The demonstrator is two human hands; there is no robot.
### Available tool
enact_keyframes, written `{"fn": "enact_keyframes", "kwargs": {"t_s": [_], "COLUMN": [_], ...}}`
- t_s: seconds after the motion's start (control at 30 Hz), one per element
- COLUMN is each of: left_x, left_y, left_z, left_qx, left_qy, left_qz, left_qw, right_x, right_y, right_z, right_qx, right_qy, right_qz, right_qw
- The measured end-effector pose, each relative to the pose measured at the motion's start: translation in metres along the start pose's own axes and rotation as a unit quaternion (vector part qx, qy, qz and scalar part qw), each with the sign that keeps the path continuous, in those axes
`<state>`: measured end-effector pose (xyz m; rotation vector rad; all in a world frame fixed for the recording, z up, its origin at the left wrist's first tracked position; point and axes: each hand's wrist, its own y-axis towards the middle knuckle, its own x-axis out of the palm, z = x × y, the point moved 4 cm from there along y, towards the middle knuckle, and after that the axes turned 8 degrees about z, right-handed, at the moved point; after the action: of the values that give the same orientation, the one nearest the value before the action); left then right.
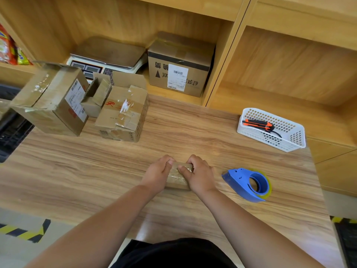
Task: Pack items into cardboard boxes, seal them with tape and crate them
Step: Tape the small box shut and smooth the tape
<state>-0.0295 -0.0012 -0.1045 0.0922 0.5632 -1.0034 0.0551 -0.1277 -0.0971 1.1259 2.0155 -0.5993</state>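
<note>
Small box (176, 179) (taped) between hands (157, 174) (200, 176)

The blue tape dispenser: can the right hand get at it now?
Probably yes. The tape dispenser lies just right of the right hand, bare table between them, though that hand now grips the small box.

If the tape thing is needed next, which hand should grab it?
The right hand, probably. The blue tape dispenser lies on the table to that hand's right, with nothing between them. The left hand sits on the far side of the small box and would have to cross over it.
</note>
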Motion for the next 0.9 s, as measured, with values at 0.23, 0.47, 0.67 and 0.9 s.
{"fn": "enact_keyframes", "kwargs": {"t_s": [0.23, 0.47, 0.67, 0.9], "left_x": [0.000, 0.001, 0.008, 0.007], "left_y": [0.000, -0.001, 0.000, 0.007], "left_z": [-0.002, -0.005, -0.011, -0.014], "left_qx": [0.009, 0.010, -0.012, 0.006], "left_qy": [0.011, -0.029, -0.111, -0.077], "left_qz": [-0.003, 0.014, -0.013, -0.031], "left_qw": [1.000, 0.999, 0.994, 0.997], "right_x": [0.003, -0.002, -0.003, -0.004], "right_y": [-0.002, -0.006, -0.014, -0.012], "right_z": [-0.004, 0.006, 0.017, 0.008], "right_qx": [0.015, -0.024, -0.016, 0.018], "right_qy": [0.044, 0.066, 0.089, 0.143], "right_qz": [0.002, 0.029, -0.049, -0.012], "right_qw": [0.999, 0.997, 0.995, 0.990]}}
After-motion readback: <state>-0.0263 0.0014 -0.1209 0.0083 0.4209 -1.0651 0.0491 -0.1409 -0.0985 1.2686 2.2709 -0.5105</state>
